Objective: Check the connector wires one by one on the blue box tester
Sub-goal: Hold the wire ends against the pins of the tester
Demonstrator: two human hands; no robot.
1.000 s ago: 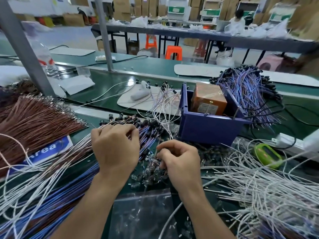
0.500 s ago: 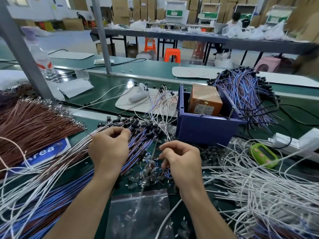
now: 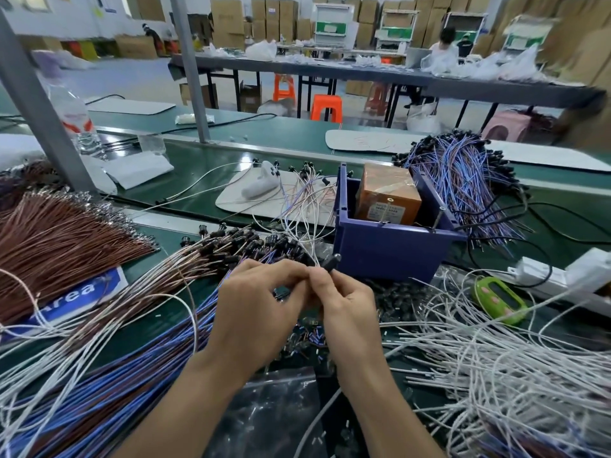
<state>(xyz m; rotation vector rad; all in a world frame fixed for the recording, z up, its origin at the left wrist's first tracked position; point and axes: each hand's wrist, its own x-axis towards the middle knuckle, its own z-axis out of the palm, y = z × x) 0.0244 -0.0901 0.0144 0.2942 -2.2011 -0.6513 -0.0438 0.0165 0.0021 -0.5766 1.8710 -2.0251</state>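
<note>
Just ahead of both hands sat the blue box tester. Left hand and right hand, apart before, had met, both curled and pinching one connector wire; I judged testing next.

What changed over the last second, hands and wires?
Both hands rose and came together: the left hand left the blue-brown wire bundle, the right hand left the loose parts, and both now pinch one black connector just in front of the blue box. Box and orange carton stayed put.
</note>
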